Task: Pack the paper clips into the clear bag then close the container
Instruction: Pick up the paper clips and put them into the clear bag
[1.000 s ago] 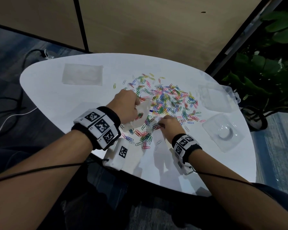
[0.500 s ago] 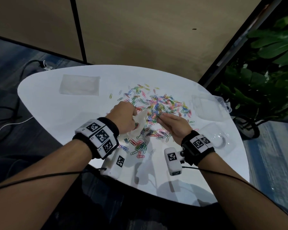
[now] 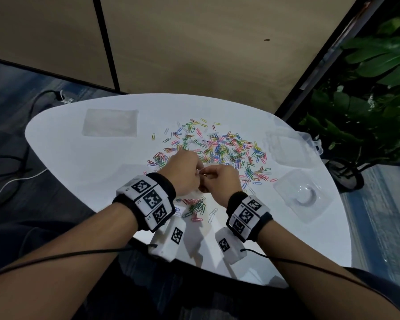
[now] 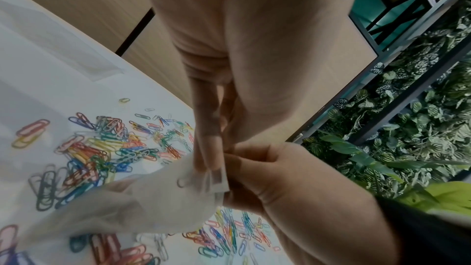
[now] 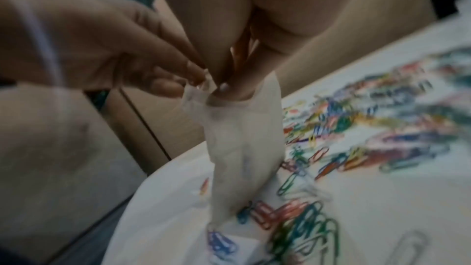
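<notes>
Coloured paper clips (image 3: 219, 150) lie scattered over the white table (image 3: 79, 158), with a smaller heap (image 3: 195, 207) near my wrists. My left hand (image 3: 185, 173) pinches the rim of the clear bag (image 4: 132, 205) and holds it up off the table; the bag (image 5: 242, 138) hangs limp below. My right hand (image 3: 218, 183) meets it, fingertips (image 5: 225, 88) bunched and pushed into the bag's mouth. A small yellow clip (image 3: 204, 174) shows between the hands. One clip (image 4: 182, 181) lies inside the bag. In the head view the bag is hidden by my hands.
A second clear bag (image 3: 110, 122) lies flat at the table's back left. At the right stand a clear plastic container (image 3: 286, 148) and its lid (image 3: 303, 197). Green plants (image 3: 367, 112) crowd the right side. Cables (image 3: 21, 176) run on the floor at left.
My right hand left the paper clip pile and came back to the bag's mouth beside my left hand. The left hand raised the bag a little.
</notes>
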A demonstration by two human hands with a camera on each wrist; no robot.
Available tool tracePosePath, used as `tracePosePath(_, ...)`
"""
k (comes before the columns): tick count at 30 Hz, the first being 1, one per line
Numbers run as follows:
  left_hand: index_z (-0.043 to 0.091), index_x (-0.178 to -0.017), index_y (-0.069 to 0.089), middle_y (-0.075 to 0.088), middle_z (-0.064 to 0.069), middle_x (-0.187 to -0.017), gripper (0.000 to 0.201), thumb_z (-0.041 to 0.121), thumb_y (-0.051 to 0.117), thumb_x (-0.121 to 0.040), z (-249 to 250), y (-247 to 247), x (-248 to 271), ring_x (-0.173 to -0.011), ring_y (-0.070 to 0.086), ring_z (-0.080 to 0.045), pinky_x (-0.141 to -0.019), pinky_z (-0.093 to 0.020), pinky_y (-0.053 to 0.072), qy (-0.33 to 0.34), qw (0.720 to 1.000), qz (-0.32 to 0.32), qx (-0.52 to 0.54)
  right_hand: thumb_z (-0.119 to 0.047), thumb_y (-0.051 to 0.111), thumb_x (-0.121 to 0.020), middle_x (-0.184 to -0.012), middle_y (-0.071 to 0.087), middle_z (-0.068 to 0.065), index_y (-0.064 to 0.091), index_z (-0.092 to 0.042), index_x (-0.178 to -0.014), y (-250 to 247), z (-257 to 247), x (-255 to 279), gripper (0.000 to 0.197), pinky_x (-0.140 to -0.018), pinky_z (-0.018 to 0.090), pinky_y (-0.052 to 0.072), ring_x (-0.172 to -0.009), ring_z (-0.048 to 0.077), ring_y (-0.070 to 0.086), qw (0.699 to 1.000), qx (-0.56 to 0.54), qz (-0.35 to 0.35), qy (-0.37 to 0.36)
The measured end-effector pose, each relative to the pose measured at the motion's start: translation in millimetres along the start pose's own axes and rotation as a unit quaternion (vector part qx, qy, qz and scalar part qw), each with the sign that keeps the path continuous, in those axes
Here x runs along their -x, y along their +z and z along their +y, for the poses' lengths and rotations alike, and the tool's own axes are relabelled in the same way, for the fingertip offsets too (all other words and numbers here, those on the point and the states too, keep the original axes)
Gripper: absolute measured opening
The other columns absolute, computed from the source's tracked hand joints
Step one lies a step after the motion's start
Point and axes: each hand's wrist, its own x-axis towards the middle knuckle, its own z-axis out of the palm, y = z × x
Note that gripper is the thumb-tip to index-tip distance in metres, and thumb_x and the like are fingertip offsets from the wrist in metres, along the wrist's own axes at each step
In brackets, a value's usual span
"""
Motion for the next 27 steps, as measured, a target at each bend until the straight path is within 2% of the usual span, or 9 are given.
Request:
tracePosePath(3, 0.01, -0.069, 0.072, 0.062, -0.007, -0.06, 0.019, 0.003, 0.06, -0.082, -1, -2, -1, -0.064, 0.061, -0.028, -0.069, -0.037, 0.057, 0.003, 1.0, 0.001, 0.0, 0.006, 0.058, -0.083, -0.06, 0.061, -0.007, 0.077, -0.006, -0.084, 0, -1, -3, 0.023, -0.059, 0.007, 0.041, -0.055, 0.001, 0.055, 0.978, 0.176, -0.021, -0.113)
tracePosePath(7, 0.014, -0.069, 0.07, 0.058, -0.005, -0.065, 0.024, -0.001, 0.058, -0.084, -2, -8, 0, -0.067, 0.054, -0.024, -0.052, -0.02, 0.034, -0.019, 1.0, 0.014, 0.0, 0.012, 0.043, -0.087, -0.09, 0.069, 0.006, 0.072, -0.003, -0.103, -5, -12, -4, 0.037, -0.076, 0.022, 0.05, -0.077, 0.015, 0.063, 0.949, 0.222, -0.185, -0.127)
tracePosePath(10, 0.009, -0.065, 0.067, 0.065, -0.015, -0.074, 0.024, -0.003, 0.057, -0.084, -6, -16, 1, -0.076, 0.061, -0.034, -0.062, -0.025, 0.048, -0.042, 0.998, 0.03, 0.026, 0.009, 0.046, -0.094, -0.103, 0.072, 0.012, 0.071, -0.008, -0.108, -27, -10, -10, 0.033, -0.081, 0.032, 0.059, -0.091, 0.027, 0.072, 0.989, -0.003, -0.137, -0.052)
tracePosePath(12, 0.008, -0.071, 0.07, 0.07, -0.017, -0.089, 0.022, -0.002, 0.056, -0.085, -10, -22, 2, -0.089, 0.067, -0.036, -0.075, -0.033, 0.056, -0.054, 0.997, 0.042, 0.032, -0.002, 0.054, -0.095, -0.108, 0.072, 0.012, 0.07, -0.016, -0.11, -52, 5, -17, 0.026, -0.079, 0.036, 0.06, -0.095, 0.029, 0.07, 0.997, 0.04, -0.06, -0.014)
tracePosePath(15, 0.017, -0.059, 0.058, 0.066, -0.013, -0.083, 0.031, -0.002, 0.054, -0.084, -12, -25, 4, -0.088, 0.067, -0.031, -0.067, -0.027, 0.047, -0.057, 0.997, 0.048, 0.024, -0.024, 0.06, -0.093, -0.141, 0.054, 0.013, 0.043, -0.015, -0.143, -91, 50, -21, 0.053, -0.104, 0.038, 0.047, -0.122, 0.027, 0.056, 0.913, 0.384, -0.061, 0.12)
tracePosePath(18, 0.01, -0.068, 0.066, 0.07, -0.019, -0.092, 0.022, -0.003, 0.056, -0.083, -11, -26, 5, -0.081, 0.063, -0.028, -0.067, -0.029, 0.048, -0.058, 0.997, 0.044, 0.034, -0.037, 0.058, -0.092, -0.154, 0.029, 0.022, 0.004, -0.012, -0.154, -86, 86, -4, 0.086, -0.107, 0.044, 0.042, -0.133, 0.037, 0.044, 0.862, 0.415, -0.111, 0.268)
tracePosePath(20, -0.002, -0.079, 0.07, 0.07, -0.022, -0.094, 0.016, -0.004, 0.055, -0.082, -12, -26, 6, -0.089, 0.066, -0.038, -0.068, -0.032, 0.051, -0.06, 0.997, 0.046, 0.031, -0.045, 0.054, -0.093, -0.157, 0.013, 0.024, -0.005, -0.013, -0.154, -64, 97, 6, 0.092, -0.112, 0.048, 0.035, -0.14, 0.041, 0.03, 0.861, 0.404, -0.108, 0.29)
tracePosePath(23, 0.003, -0.069, 0.067, 0.068, -0.023, -0.089, 0.019, -0.004, 0.054, -0.081, -13, -27, 7, -0.081, 0.063, -0.038, -0.06, -0.026, 0.044, -0.061, 0.997, 0.044, 0.017, -0.043, 0.051, -0.095, -0.159, -0.002, 0.025, -0.009, -0.012, -0.154, -31, 99, 7, 0.09, -0.117, 0.051, 0.024, -0.147, 0.041, 0.009, 0.882, 0.394, -0.063, 0.25)
tracePosePath(27, 0.018, -0.068, 0.063, 0.073, -0.013, -0.11, 0.025, -0.001, 0.057, -0.083, -21, -29, 8, -0.093, 0.069, -0.028, -0.08, -0.034, 0.058, -0.056, 0.997, 0.047, 0.022, -0.034, 0.048, -0.098, -0.162, -0.01, 0.017, -0.007, -0.015, -0.155, -12, 93, -11, 0.081, -0.118, 0.051, 0.018, -0.149, 0.04, -0.002, 0.905, 0.388, -0.066, 0.161)
